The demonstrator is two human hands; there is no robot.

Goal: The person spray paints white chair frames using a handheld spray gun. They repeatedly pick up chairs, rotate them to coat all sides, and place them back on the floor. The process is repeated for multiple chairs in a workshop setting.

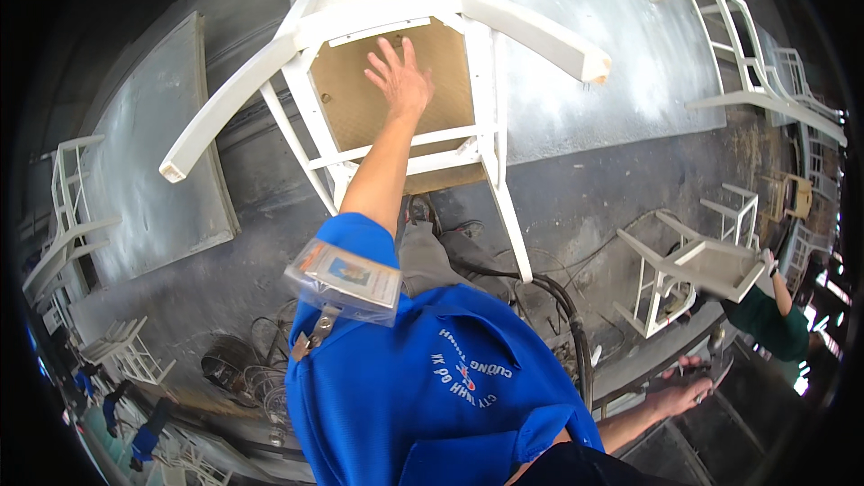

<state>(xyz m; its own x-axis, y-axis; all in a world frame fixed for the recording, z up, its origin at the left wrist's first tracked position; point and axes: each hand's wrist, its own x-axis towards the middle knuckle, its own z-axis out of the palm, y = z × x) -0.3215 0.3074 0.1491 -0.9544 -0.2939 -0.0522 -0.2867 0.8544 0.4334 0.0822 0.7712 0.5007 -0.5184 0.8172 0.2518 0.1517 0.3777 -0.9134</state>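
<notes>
A white wooden chair frame stands tipped in front of me, its legs splayed outward. Inside the seat frame shows a brown board. Over that board is my left hand, fingers spread and holding nothing; whether it presses on the board I cannot tell. Far out at the lower right, my right hand has its fingers curled round what looks like a metal spray gun, partly hidden by the fingers and small in the picture.
Large grey-white panels lie beyond the chair, another panel at left. White chairs stand on both sides. Black hoses cross the floor near my feet. At right, a person in dark green handles a white chair. Coiled wire lies lower left.
</notes>
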